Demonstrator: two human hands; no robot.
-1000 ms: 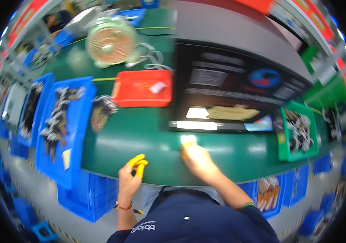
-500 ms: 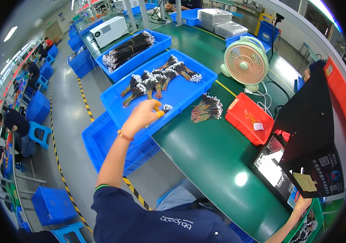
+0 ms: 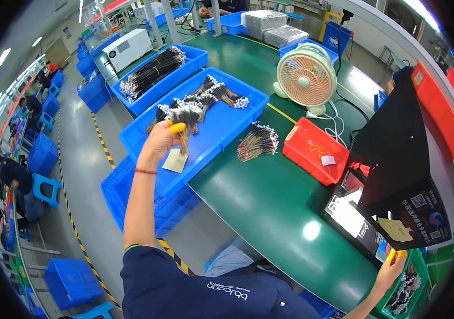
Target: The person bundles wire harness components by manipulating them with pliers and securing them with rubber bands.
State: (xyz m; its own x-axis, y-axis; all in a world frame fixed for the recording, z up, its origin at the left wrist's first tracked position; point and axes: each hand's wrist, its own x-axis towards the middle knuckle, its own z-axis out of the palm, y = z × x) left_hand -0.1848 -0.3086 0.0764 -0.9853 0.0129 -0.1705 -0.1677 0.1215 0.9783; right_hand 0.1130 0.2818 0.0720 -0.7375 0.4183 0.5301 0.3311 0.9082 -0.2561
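Wire bundle (image 3: 186,117), top blurred; middle partly hidden, left fingers (image 3: 177,128) around

Machine marking: the black box-shaped machine (image 3: 405,143) above the right hand (image 3: 391,271) carries white printed lines, Chinese characters among them, on its front panel (image 3: 410,218). The same panel bears two square white QR codes (image 3: 418,200) and a round blue-and-red logo (image 3: 435,218).

Garment marking: white lettering (image 3: 227,291) stands on the navy-blue fabric shirt (image 3: 200,276), below the left hand (image 3: 159,141).

Bin marking: a white emblem (image 3: 334,41) stands on the blue bin (image 3: 342,32), well beyond both hands; its details are too small to tell.
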